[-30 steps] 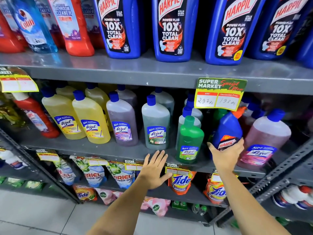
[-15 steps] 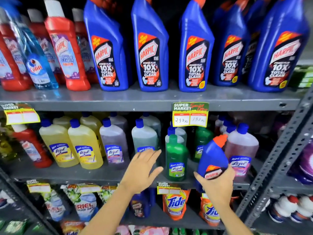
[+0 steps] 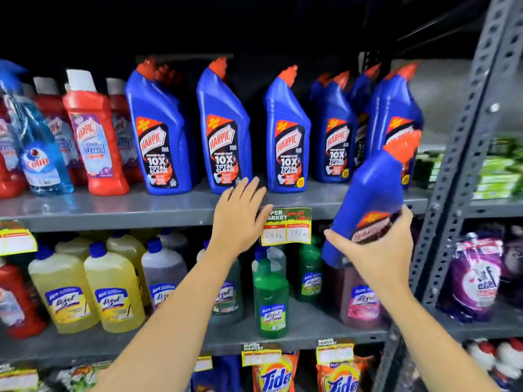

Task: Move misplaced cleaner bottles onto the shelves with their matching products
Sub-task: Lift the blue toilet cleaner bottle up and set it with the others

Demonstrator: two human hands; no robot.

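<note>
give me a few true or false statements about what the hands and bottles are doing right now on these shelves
1. The right hand holds a blue Harpic bottle. True.
2. The held bottle stands on the upper shelf. False: it is tilted in the air in front of the shelf edge.
3. The left hand grips a yellow bottle. False: it is open and empty, fingers spread near the price tag.
4. Blue Harpic bottles stand on the upper shelf. True.
5. The green Lizol bottle is on the upper shelf. False: it stands one shelf lower.

Head cam faces fwd, close to shelf rack point(image 3: 181, 210).
</note>
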